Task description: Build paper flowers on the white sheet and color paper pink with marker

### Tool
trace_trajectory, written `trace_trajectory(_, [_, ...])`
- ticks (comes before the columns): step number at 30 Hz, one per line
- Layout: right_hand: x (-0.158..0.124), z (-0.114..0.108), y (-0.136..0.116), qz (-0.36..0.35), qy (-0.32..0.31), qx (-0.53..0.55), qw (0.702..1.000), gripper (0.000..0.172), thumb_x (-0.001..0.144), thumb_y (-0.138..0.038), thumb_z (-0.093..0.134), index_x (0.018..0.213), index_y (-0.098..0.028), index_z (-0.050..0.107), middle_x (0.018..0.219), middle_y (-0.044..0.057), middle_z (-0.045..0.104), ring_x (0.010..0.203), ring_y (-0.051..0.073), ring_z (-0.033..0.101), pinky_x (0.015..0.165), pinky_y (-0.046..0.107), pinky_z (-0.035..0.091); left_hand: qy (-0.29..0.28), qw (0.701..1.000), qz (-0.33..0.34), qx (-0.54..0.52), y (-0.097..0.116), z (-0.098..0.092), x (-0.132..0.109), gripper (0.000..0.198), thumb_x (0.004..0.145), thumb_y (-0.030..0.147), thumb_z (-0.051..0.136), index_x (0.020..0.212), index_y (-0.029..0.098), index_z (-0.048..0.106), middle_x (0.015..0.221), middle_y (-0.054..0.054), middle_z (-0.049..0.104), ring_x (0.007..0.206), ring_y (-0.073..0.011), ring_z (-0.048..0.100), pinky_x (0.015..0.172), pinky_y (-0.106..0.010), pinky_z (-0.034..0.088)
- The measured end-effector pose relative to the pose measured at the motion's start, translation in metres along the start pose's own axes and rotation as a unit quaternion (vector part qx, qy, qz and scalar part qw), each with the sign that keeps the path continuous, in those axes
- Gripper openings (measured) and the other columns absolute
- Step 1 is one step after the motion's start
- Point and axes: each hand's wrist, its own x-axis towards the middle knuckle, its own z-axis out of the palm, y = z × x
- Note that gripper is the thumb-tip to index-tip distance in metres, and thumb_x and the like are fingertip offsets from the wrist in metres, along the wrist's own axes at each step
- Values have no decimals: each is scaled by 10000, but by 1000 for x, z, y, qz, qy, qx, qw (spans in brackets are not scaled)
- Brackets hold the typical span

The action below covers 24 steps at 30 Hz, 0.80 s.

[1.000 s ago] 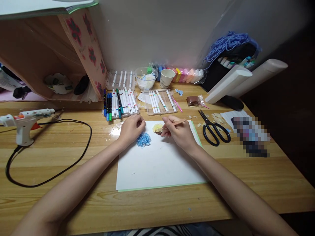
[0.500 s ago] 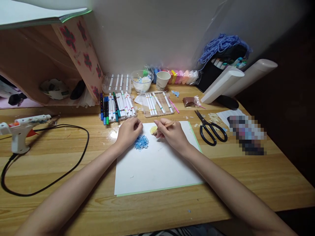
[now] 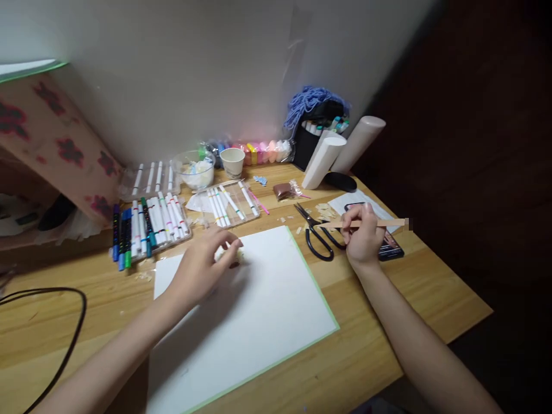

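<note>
My left hand [image 3: 202,267] rests on the upper part of a white sheet [image 3: 259,310] with a green edge, fingers curled around a small pale yellow lump [image 3: 230,253] that is mostly hidden. My right hand [image 3: 363,233] has left the sheet and hovers at the right, above the handles of black scissors [image 3: 314,230] and beside a phone [image 3: 388,244]. Its fingers pinch a thin wooden stick [image 3: 371,223] that lies level and points right. The blue crumbled pile seen before is hidden under my left hand.
Trays of markers [image 3: 149,221] and white pens [image 3: 228,201] lie behind the sheet, with a clear bowl [image 3: 196,169], a paper cup [image 3: 232,162] and a row of coloured clay tubs [image 3: 263,152]. White cylinders [image 3: 323,162] and a black pen holder stand at back right. A black cable [image 3: 52,328] loops at left.
The view has swung right. My right hand moved with the stick from the yellow lump out to the scissors and phone. My left hand shifted over to the yellow lump.
</note>
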Motion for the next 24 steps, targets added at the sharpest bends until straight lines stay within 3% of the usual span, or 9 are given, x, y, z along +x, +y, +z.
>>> trace_trajectory(4, [16,-24,13,-20,81,23,996,531,892,-502,397,456,-202,433,366,-56,323,279,57,260,317,247,148,-105,988,85,77,48,34,52,311,940,346,397,864,187,653,872,-54,630,814,-198,578,695,-303,430])
trace_trajectory(7, [23,-34,15,-34,110,29,993,520,895,-458,399,449,-193,437,388,-56,348,284,48,263,330,247,164,-126,975,139,122,71,79,103,275,924,276,419,876,162,664,903,-72,643,839,-205,597,723,-309,447])
trace_trajectory(12, [27,-41,10,-22,152,48,987,493,915,-382,368,470,-189,455,402,-57,359,294,50,285,348,245,203,-137,966,147,164,92,141,166,190,851,232,531,920,126,673,967,-112,655,948,-239,602,781,-314,471])
trace_trajectory(17, [27,-42,7,-14,157,48,986,493,917,-390,365,475,-190,456,386,-58,346,291,53,270,345,245,183,-142,966,141,160,103,169,192,194,826,176,521,921,116,679,1000,-132,655,977,-248,604,806,-318,476])
trace_trajectory(24, [27,-45,5,-25,154,47,987,498,917,-418,357,479,-200,446,353,-60,303,301,67,276,342,232,200,-167,974,120,97,101,190,211,128,791,197,582,857,153,682,967,-85,673,880,-199,627,763,-272,488])
